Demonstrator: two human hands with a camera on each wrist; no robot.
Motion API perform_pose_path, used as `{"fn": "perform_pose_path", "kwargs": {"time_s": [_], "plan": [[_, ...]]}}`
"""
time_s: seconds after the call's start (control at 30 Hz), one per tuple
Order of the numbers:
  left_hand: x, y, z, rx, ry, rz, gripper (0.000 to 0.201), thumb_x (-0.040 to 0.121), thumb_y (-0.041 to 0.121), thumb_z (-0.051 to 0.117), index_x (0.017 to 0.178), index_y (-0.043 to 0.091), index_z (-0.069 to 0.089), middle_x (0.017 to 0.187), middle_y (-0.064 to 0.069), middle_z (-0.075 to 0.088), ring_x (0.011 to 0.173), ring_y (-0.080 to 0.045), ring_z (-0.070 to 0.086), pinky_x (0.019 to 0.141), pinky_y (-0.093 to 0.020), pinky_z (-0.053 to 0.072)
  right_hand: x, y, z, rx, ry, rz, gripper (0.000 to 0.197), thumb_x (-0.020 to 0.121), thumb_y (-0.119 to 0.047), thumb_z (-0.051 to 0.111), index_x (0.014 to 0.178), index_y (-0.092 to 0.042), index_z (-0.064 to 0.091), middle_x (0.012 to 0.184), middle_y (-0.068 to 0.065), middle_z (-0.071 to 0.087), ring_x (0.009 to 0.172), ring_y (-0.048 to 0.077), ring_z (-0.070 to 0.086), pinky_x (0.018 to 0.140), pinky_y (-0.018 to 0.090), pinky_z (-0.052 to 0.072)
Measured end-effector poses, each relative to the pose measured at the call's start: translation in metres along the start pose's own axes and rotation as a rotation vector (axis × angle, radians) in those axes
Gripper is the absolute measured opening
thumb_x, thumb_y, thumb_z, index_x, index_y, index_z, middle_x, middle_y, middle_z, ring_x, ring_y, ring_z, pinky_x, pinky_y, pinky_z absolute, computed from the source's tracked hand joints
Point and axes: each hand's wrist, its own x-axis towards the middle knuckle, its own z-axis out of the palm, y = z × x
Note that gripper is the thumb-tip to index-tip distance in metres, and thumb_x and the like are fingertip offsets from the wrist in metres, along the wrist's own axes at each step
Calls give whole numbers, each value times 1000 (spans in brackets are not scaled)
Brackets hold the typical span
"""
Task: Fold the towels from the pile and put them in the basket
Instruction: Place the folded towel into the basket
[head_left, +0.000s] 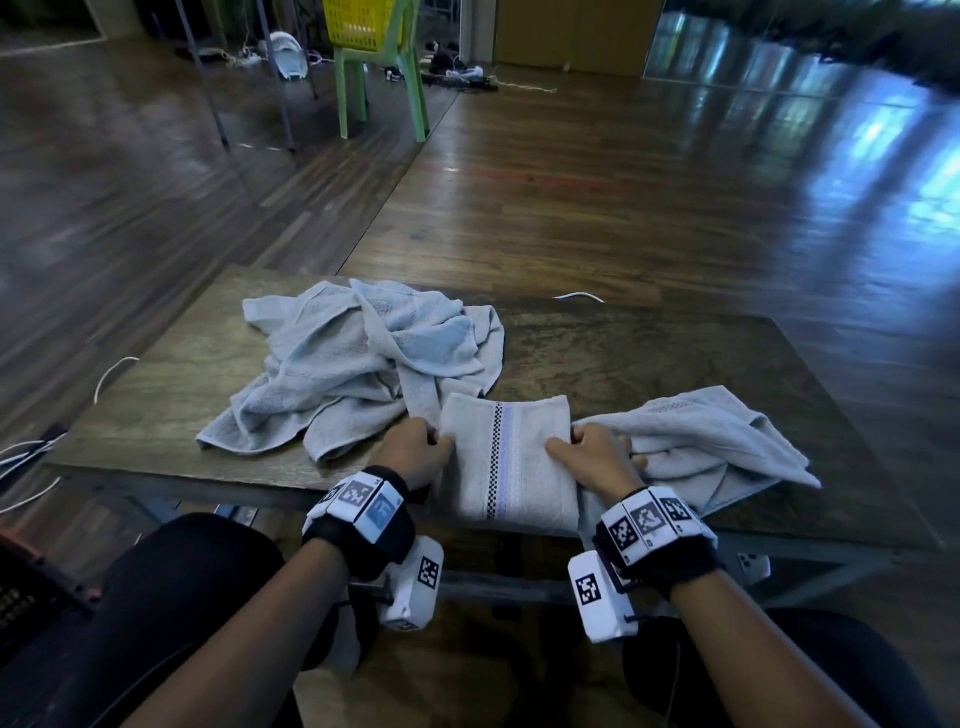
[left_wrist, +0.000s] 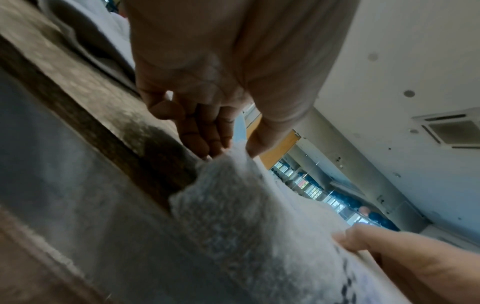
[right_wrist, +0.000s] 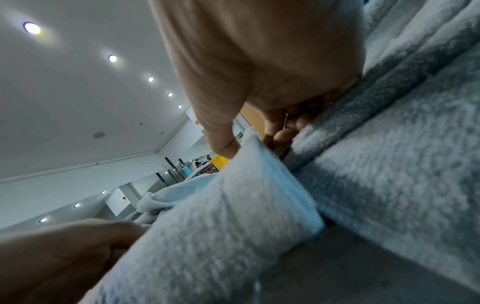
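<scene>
Both grips mine, left hand (head_left: 415, 451) and right hand (head_left: 597, 454), pinching opposite sides of folded towel (head_left: 506, 462); long axis runs toward me; basket (head_left: 358, 23) far ahead.

We are sitting at the near edge of the surface (head_left: 649, 353). The folded towel (head_left: 506, 462) is lying at that near edge, overhanging it toward us. The pile (head_left: 358, 364) is lying behind it and to the left. Another loose towel (head_left: 711, 441) is lying just to its right. Beyond the surface, on the floor, a chair (head_left: 382, 78) is standing, and the basket (head_left: 358, 23) is sitting on it.
</scene>
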Motion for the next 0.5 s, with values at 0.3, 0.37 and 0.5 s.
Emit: {"fn": "perform_pose_path", "kwargs": {"time_s": [0.3, 0.37, 0.5], "plan": [[-14, 4, -1, -343, -7, -90, 30, 84, 27, 63, 103, 12, 46, 85, 0, 55, 88, -20, 53, 76, -28, 37, -17, -4, -7, 333, -97, -58, 22, 89, -25, 53, 107, -12, 52, 103, 0, 61, 92, 14, 58, 69, 27, 46], [-15, 5, -3, -367, -53, -101, 23, 84, 30, 65, 95, 13, 53, 85, 0, 58, 89, -20, 54, 77, -29, 39, -19, -1, -8, 441, -138, -20, 23, 89, -20, 52, 108, -9, 59, 107, 4, 66, 95, 17, 62, 82, 35, 51], [-28, 9, -4, -495, -139, -108, 19, 87, 26, 61, 91, 8, 64, 88, -9, 63, 84, -23, 57, 75, -32, 43, -31, 3, -12, 623, -185, 81, 15, 90, -17, 55, 100, -8, 61, 107, 9, 66, 100, 22, 60, 90, 47, 49]]}}
